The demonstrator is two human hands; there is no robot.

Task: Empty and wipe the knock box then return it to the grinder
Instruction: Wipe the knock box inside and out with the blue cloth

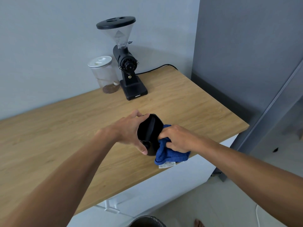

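Right at the bottom edge, the dark rim of a bin peeks into view on the floor, with bare toes just beside it. Up from there, two bare forearms reach out over the wooden desk. The left hand is wrapped around the black knock box, fingers curled over its far side and thumb pressed on the near side, holding it tilted so its open mouth faces the camera and slightly to the right. The right hand is closed on a bunched blue cloth, fingertips pushing a fold of it against the box's right rim; the rest of the cloth hangs below the hand, a white label dangling at its lower edge. The box is near the desk's front edge, held up in the left hand; whether it touches the desk, I cannot tell. Well apart, at the back by the wall, stands the black grinder with its clear funnel hopper and black lid, cord trailing off to the right. Just left of it, touching or nearly so, sits a clear jar with a white lid.
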